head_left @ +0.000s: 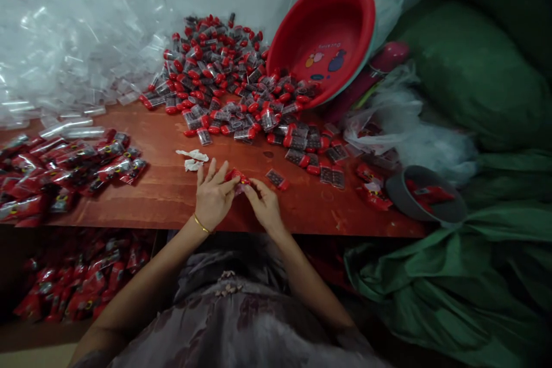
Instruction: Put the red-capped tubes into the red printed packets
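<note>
**Red packet pinched between both hands**

Held at the near edge of the table, midway between left hand and right hand. Small red packet gripped by fingertips of both, long axis running left-right. Spare capped tube just right, nearer the right hand.

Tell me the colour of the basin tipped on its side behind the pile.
The basin is red, with small cartoon prints inside; the head view shows it best.

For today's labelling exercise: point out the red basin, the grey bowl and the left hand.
red basin (340, 23), head view, inner wall.
grey bowl (399, 195), head view, outer rim.
left hand (213, 195), head view, back of hand.
</note>
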### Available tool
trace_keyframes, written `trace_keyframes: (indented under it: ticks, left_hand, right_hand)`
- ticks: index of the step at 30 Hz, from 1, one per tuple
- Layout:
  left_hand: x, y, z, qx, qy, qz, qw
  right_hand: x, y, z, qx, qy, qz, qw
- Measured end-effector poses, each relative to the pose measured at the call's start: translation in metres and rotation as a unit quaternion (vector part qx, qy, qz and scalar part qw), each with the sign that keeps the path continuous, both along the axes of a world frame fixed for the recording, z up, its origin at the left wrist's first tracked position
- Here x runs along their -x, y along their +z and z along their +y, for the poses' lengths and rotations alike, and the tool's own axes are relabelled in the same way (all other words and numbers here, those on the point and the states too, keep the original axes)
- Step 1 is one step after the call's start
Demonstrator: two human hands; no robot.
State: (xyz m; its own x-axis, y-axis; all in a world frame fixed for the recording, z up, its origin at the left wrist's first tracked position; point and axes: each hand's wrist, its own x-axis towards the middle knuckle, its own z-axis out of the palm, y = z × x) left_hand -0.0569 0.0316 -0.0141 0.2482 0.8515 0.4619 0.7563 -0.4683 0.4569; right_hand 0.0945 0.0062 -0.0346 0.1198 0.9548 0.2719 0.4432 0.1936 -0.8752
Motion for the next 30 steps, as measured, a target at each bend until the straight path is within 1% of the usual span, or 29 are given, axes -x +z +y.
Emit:
trace_keyframes:
  ticks: [2,3,4,5,6,7,8,9,10,11,12,13,14,15,16,18,19,20,21,22,24,25,26,27,28,30]
  left_hand:
    - [-0.006,0.005,-0.005,0.037,0.021,-0.081,0.996]
    - [-0.009,0.006,-0.007,0.079,0.033,-0.143,0.986]
    - [-0.013,0.007,-0.01,0.137,0.037,-0.217,0.966]
    - [-0.017,0.007,-0.012,0.205,0.033,-0.298,0.932]
    - [-0.021,0.007,-0.015,0.274,0.024,-0.378,0.884]
    - [-0.026,0.007,-0.017,0.334,0.014,-0.45,0.828]
    - [-0.03,0.007,-0.019,0.378,0.013,-0.511,0.772]
    - [-0.034,0.008,-0.02,0.404,0.022,-0.56,0.723]
    - [-0.037,0.009,-0.02,0.416,0.039,-0.598,0.684]
    - [-0.039,0.011,-0.02,0.42,0.056,-0.627,0.654]
    - [-0.04,0.013,-0.018,0.422,0.068,-0.646,0.632]
    - [-0.039,0.014,-0.016,0.425,0.078,-0.656,0.619]
    - [-0.038,0.016,-0.013,0.43,0.088,-0.658,0.612]
    - [-0.035,0.018,-0.01,0.434,0.096,-0.655,0.611]
    - [-0.033,0.019,-0.007,0.436,0.102,-0.649,0.615]
    - [-0.028,0.02,-0.003,0.436,0.109,-0.635,0.628]
    - [-0.026,0.02,-0.001,0.436,0.111,-0.629,0.634]
    - [-0.025,0.019,-0.001,0.44,0.111,-0.622,0.638]
    - [-0.025,0.018,-0.001,0.448,0.11,-0.615,0.639]
    - [-0.026,0.017,-0.001,0.46,0.109,-0.609,0.637]
    - [-0.027,0.015,-0.002,0.484,0.106,-0.602,0.626]
    - [-0.028,0.015,-0.003,0.493,0.104,-0.601,0.621]
    - [-0.028,0.014,-0.003,0.499,0.103,-0.6,0.617]
    - [-0.028,0.013,-0.004,0.502,0.102,-0.6,0.614]
    - [-0.028,0.013,-0.004,0.504,0.1,-0.601,0.613]
    - [-0.029,0.013,-0.003,0.508,0.095,-0.601,0.61]
  right_hand:
    - [0.007,0.003,0.003,0.018,0.002,0.035,0.999]
    - [0.009,0.004,0.005,0.017,-0.011,0.032,0.999]
    - [0.009,0.004,0.005,0.012,-0.03,0.019,0.999]
    - [0.009,0.004,0.005,0.004,-0.049,0.003,0.999]
    - [0.009,0.003,0.005,-0.004,-0.067,-0.015,0.998]
    - [0.009,0.003,0.003,-0.012,-0.078,-0.031,0.996]
    - [0.01,0.002,0.002,-0.02,-0.083,-0.044,0.995]
    - [0.011,0.002,0.0,-0.026,-0.081,-0.058,0.995]
    - [0.012,0.002,-0.001,-0.03,-0.074,-0.073,0.994]
    - [0.013,0.003,-0.002,-0.031,-0.065,-0.087,0.994]
    - [0.013,0.003,-0.002,-0.029,-0.054,-0.101,0.993]
    - [0.011,0.004,-0.001,-0.027,-0.045,-0.114,0.992]
    - [0.009,0.004,0.001,-0.025,-0.036,-0.124,0.991]
    - [0.004,0.004,0.004,-0.025,-0.031,-0.13,0.991]
    - [-0.003,0.004,0.007,-0.022,-0.04,-0.14,0.989]
    - [-0.02,0.003,0.015,0.004,-0.094,-0.193,0.977]
    - [-0.03,0.002,0.018,0.031,-0.133,-0.242,0.961]
    - [-0.04,0.0,0.019,0.057,-0.15,-0.292,0.943]
    - [-0.05,-0.002,0.02,0.073,-0.145,-0.337,0.927]
    - [-0.059,-0.004,0.018,0.077,-0.122,-0.375,0.916]
    - [-0.075,-0.008,0.011,0.046,-0.048,-0.414,0.908]
    - [-0.081,-0.009,0.006,0.021,-0.027,-0.422,0.906]
    - [-0.087,-0.01,0.0,0.0,-0.022,-0.424,0.906]
    - [-0.091,-0.011,-0.005,-0.014,-0.035,-0.418,0.908]
    - [-0.093,-0.011,-0.01,-0.019,-0.063,-0.407,0.911]
    - [-0.092,-0.01,-0.016,0.012,-0.146,-0.383,0.912]
